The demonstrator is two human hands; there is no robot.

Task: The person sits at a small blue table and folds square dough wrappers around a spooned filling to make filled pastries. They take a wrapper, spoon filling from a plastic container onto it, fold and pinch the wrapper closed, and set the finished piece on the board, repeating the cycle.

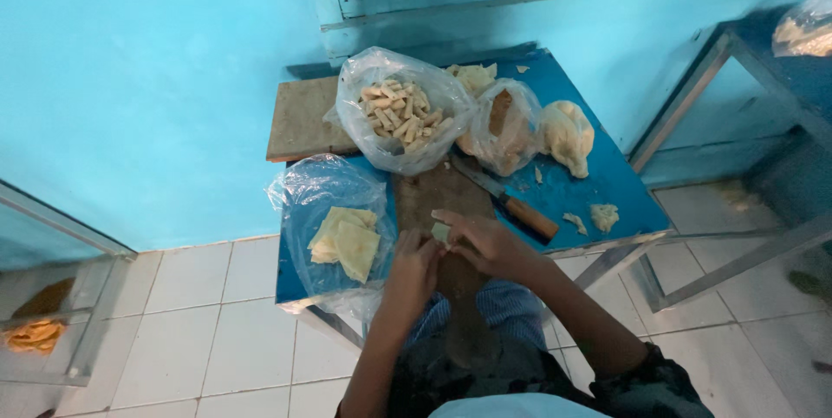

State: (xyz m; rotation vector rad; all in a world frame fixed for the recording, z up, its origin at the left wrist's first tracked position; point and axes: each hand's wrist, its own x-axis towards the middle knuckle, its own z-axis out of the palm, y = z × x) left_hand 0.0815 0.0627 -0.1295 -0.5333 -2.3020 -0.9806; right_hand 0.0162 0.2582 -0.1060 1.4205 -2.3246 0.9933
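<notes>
The person stands over a small blue desk (607, 180) pushed against a turquoise wall, both hands meeting at its near edge. The left hand (414, 269) and right hand (485, 240) hold a small pale piece of dough (441, 232) between them, over a dark wooden board (438, 197) that runs down the middle of the desk. The fingers of both hands are pressed together on the piece, pinching it from either side; the right hand's fingers curl over the top, the left's close in from below. Just right of the hands a knife (511, 203) with a wooden handle lies slantwise, its blade on the board and its handle on the blue top. To the left, an open clear bag (299, 197) holds a few flat yellowish squares (347, 240). Behind the board another bag holds a heap of short rolled sticks (401, 115), and beside that a third bag (507, 128) sits against a lump of dough (568, 132). A few scraps (604, 214) lie near the desk's right edge. White floor tiles (217, 331) show below.
</notes>
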